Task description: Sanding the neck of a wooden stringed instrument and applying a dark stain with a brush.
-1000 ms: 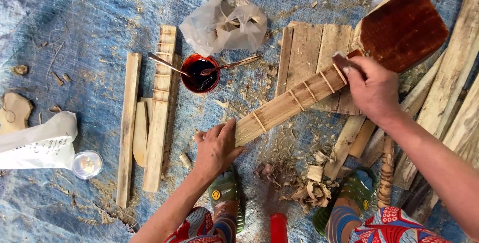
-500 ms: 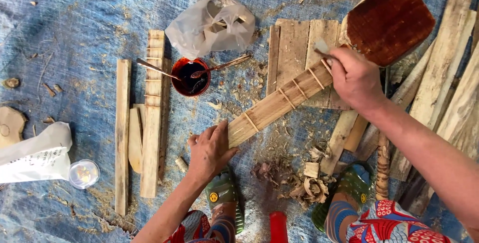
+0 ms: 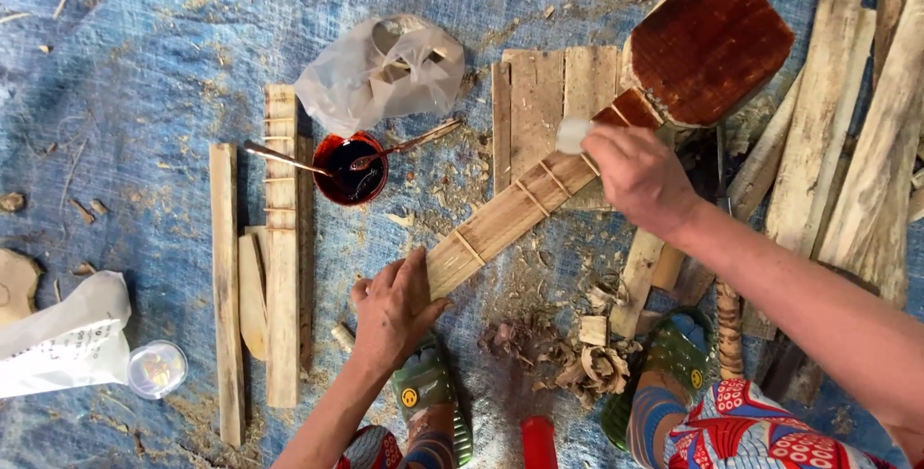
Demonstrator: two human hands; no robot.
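A wooden stringed instrument lies across the blue tarp, its pale fretted neck running up to a dark red-brown stained body. My left hand grips the lower end of the neck. My right hand holds a small white pad against the neck where it meets the body. The stain covers the body and the top of the neck; the remainder of the neck is bare wood.
A red bowl of dark stain with two brushes sits left of the neck. A plastic bag, wooden slats, planks at right, wood shavings, a white bag and my sandalled feet surround the work.
My right hand has slid down from the body joint a little along the neck with the white pad. The camera view shifted slightly; my left hand keeps its grip.
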